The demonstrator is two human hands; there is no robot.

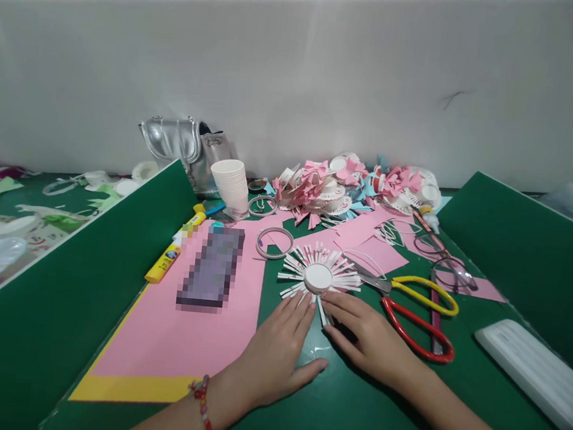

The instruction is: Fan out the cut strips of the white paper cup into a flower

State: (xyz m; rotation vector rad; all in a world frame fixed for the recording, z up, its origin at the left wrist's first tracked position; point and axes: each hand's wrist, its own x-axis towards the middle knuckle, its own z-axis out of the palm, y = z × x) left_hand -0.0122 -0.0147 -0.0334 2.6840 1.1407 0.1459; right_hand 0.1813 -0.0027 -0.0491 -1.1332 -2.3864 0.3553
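Observation:
A white paper cup cut into a fan of strips (318, 273) lies flattened on the green table (360, 409). My left hand (274, 351) rests flat just below it, fingers stretched out and touching the lower strips. My right hand (369, 333) lies beside it, its fingers pressed together on one strip at the cup's lower right. A beaded bracelet (203, 405) circles my left wrist.
Red and yellow scissors (416, 310) lie right of my hands. Pink paper (155, 337) over a yellow sheet carries a blurred phone (211, 267). A glue stick (165, 261), stacked cups (231, 187), tape rings, a silver bag (182, 142), finished pink flowers (319, 188), glasses (450, 263) and a white case (533, 374) surround them.

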